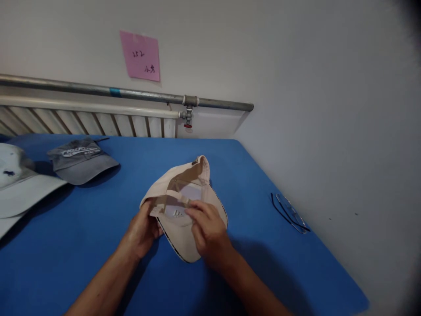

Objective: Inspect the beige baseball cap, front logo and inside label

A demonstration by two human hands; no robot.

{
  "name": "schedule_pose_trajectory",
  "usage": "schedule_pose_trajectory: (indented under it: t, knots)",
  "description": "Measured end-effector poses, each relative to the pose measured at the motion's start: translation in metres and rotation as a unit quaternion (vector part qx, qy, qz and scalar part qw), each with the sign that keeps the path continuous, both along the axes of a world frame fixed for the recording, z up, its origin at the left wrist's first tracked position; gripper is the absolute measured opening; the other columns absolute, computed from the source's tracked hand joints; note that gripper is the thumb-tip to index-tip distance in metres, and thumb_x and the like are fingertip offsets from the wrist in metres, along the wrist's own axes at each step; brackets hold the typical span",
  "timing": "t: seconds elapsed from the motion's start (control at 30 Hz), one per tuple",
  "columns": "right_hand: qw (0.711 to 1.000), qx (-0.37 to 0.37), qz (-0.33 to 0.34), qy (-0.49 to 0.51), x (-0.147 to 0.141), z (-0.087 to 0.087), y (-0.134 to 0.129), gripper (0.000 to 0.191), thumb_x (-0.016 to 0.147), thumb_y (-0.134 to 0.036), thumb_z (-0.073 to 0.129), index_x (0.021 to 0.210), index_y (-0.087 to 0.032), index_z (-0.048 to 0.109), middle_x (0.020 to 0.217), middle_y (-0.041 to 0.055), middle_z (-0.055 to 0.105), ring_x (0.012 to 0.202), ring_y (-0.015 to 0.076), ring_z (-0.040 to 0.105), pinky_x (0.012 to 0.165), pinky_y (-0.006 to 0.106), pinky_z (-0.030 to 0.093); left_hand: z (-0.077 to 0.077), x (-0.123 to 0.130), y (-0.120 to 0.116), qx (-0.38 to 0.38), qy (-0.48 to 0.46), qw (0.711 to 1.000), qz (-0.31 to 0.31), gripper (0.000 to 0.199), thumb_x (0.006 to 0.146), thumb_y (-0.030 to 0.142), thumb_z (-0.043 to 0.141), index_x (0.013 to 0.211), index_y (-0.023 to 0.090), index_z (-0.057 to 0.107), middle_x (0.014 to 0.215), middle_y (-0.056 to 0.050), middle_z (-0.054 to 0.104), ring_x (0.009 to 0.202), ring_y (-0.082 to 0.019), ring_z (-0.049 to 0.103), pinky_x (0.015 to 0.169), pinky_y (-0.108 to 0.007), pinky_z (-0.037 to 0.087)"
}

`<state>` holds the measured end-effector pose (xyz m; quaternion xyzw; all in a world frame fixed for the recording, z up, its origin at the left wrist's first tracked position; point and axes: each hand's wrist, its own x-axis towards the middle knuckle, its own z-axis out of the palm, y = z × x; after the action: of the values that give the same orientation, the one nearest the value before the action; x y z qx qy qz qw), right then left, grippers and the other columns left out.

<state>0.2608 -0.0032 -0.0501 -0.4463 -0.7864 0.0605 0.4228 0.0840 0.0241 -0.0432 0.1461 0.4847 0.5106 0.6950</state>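
A beige baseball cap (pixel 187 237) is held above the blue table with its inside facing me and its brim toward me. My left hand (pixel 143 228) is closed on the cap's left side, its fingers partly hidden behind the fabric. Across the cap's opening runs a thin beige strap (pixel 176 194), loose from the far side. My right hand (pixel 208 228) pinches the strap's end between thumb and fingers. A dark buckle (pixel 195 161) shows at the far edge of the cap.
A grey cap (pixel 83 160) and a white cap (pixel 28 188) lie on the blue table (pixel 250 188) at left. Eyeglasses (pixel 291 215) rest near the right edge. Behind are a radiator (pixel 75 120), a metal pipe (pixel 82 89) with a valve (pixel 188 116), and a pink note (pixel 140 56).
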Motion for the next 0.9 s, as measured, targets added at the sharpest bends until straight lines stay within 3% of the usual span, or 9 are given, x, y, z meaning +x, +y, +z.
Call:
schedule_pose_trajectory:
  t: [0.1, 0.2, 0.37, 0.5, 0.6, 0.67, 0.9]
  knots:
    - [0.994, 0.023, -0.102, 0.013, 0.016, 0.003, 0.009, 0.034, 0.085, -0.01, 0.047, 0.112, -0.019, 0.065, 0.121, 0.0132, 0.063, 0.113, 0.0271, 0.057, 0.096, 0.048, 0.043, -0.001, -0.001, 0.001, -0.001, 0.007, 1.0, -0.001, 0.024, 0.091, 0.032, 0.055, 0.109, 0.02, 0.065, 0.088, -0.005, 0.074, 0.065, -0.017, 0.07, 0.059, -0.027, 0.057]
    - [0.986, -0.036, -0.157, 0.037, 0.034, -0.001, 0.021, 0.04, 0.081, -0.019, 0.053, 0.121, -0.016, 0.061, 0.125, 0.0161, 0.063, 0.119, 0.0315, 0.055, 0.099, 0.053, 0.042, -0.004, -0.003, 0.001, -0.002, 0.011, 1.0, -0.003, 0.023, 0.091, 0.032, 0.055, 0.107, 0.02, 0.066, 0.087, -0.005, 0.074, 0.065, -0.017, 0.07, 0.06, -0.028, 0.058]
    - [0.957, -0.246, -0.128, 0.082, 0.044, 0.001, 0.025, 0.05, 0.079, -0.024, 0.057, 0.128, -0.018, 0.056, 0.119, 0.0129, 0.068, 0.104, 0.0271, 0.065, 0.09, 0.044, 0.05, -0.004, -0.006, 0.001, -0.007, 0.055, 0.998, -0.004, 0.023, 0.088, 0.032, 0.06, 0.105, 0.019, 0.069, 0.081, -0.004, 0.072, 0.061, -0.015, 0.067, 0.053, -0.025, 0.055]
    - [0.921, -0.348, -0.113, 0.133, 0.043, 0.013, 0.023, 0.034, 0.08, -0.024, 0.057, 0.113, -0.019, 0.062, 0.096, 0.0057, 0.073, 0.085, 0.0214, 0.067, 0.074, 0.033, 0.05, 0.0, -0.01, 0.002, 0.007, 0.124, 0.992, 0.009, 0.018, 0.085, 0.023, 0.064, 0.099, 0.016, 0.072, 0.086, -0.006, 0.074, 0.068, -0.016, 0.068, 0.053, -0.022, 0.054]
    - [0.906, -0.384, -0.112, 0.14, 0.044, 0.018, 0.024, 0.015, 0.079, -0.025, 0.056, 0.089, -0.018, 0.064, 0.08, 0.002, 0.069, 0.074, 0.0177, 0.062, 0.064, 0.028, 0.047, 0.002, -0.015, 0.004, 0.054, 0.186, 0.98, 0.048, 0.012, 0.08, 0.011, 0.066, 0.089, 0.013, 0.074, 0.078, -0.006, 0.073, 0.065, -0.013, 0.065, 0.055, -0.016, 0.051]
    - [0.904, -0.395, -0.104, 0.124, 0.044, 0.018, 0.024, 0.012, 0.079, -0.027, 0.056, 0.08, -0.017, 0.063, 0.074, 0.0007, 0.065, 0.07, 0.0167, 0.059, 0.062, 0.027, 0.045, 0.003, -0.017, 0.006, 0.089, 0.224, 0.967, 0.083, 0.018, 0.075, 0.003, 0.066, 0.086, 0.015, 0.074, 0.077, -0.004, 0.073, 0.064, -0.01, 0.063, 0.056, -0.013, 0.048]
    - [0.892, -0.422, -0.011, 0.16, 0.041, 0.015, 0.019, 0.018, 0.079, -0.028, 0.055, 0.09, -0.016, 0.064, 0.079, 0.0015, 0.065, 0.072, 0.0171, 0.058, 0.063, 0.027, 0.046, 0.008, -0.024, 0.003, 0.162, 0.358, 0.915, 0.096, 0.03, 0.07, -0.001, 0.072, 0.089, 0.022, 0.075, 0.087, -0.002, 0.072, 0.078, -0.013, 0.062, 0.065, -0.014, 0.047]
